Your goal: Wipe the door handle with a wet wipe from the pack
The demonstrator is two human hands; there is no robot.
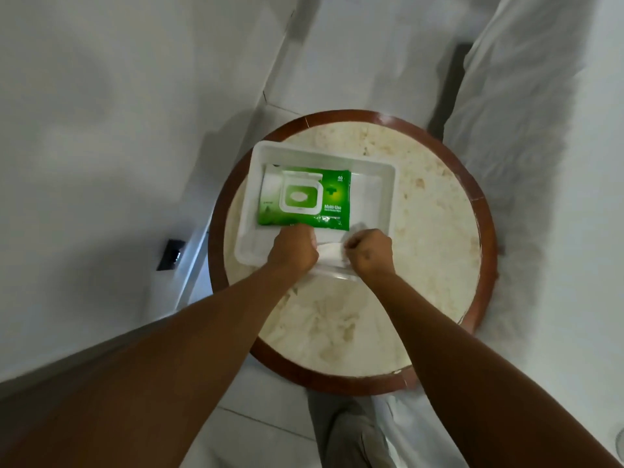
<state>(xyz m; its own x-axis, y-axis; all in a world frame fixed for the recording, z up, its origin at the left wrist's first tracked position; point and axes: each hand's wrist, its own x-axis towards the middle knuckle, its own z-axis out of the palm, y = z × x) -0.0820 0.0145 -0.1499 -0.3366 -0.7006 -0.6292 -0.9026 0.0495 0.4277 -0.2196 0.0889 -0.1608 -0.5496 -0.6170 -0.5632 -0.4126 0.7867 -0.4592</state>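
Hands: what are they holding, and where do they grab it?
Both hands, left and right, hold a white wet wipe stretched between them, one at each end.

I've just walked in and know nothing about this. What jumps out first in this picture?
The bright green wipe pack stands out most, lying with its lid flipped open in a white tray on a round, brown-rimmed table. Just below it, at the tray's near edge, the left hand and right hand are both closed on a white wet wipe stretched between them.
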